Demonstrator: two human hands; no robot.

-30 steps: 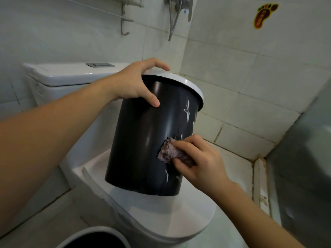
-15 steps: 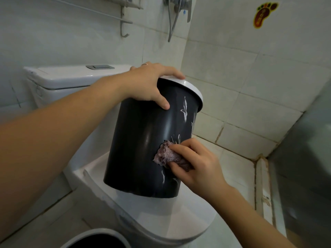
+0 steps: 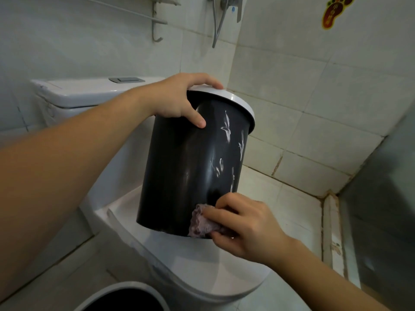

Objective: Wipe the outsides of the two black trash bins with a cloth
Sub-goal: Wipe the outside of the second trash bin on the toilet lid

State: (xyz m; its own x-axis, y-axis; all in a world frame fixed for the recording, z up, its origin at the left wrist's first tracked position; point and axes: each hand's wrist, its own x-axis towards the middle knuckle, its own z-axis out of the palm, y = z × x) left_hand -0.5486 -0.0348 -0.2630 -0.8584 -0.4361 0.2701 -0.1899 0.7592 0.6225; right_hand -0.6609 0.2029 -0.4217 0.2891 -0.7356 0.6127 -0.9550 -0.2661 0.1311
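Observation:
A black trash bin (image 3: 179, 167) with a white rim and white feather marks stands tilted on the closed toilet lid (image 3: 202, 270). My left hand (image 3: 179, 102) grips its rim, fingers over the top and thumb on the black side. My right hand (image 3: 244, 227) holds a crumpled purple cloth (image 3: 202, 223) and presses it against the bin's lower edge. The white rim of a second black bin (image 3: 121, 288) shows at the bottom of the view, its outside hidden.
The toilet tank (image 3: 89, 93) stands behind the bin against the tiled wall. A shower hose (image 3: 219, 21) and a metal rack with a hook (image 3: 157, 25) hang above. A raised tiled kerb (image 3: 330, 230) and a grey panel (image 3: 381, 198) lie to the right.
My right hand has slid the cloth down the bin's side from the middle to the bottom edge. My left hand has shifted along the rim, turning the bin slightly.

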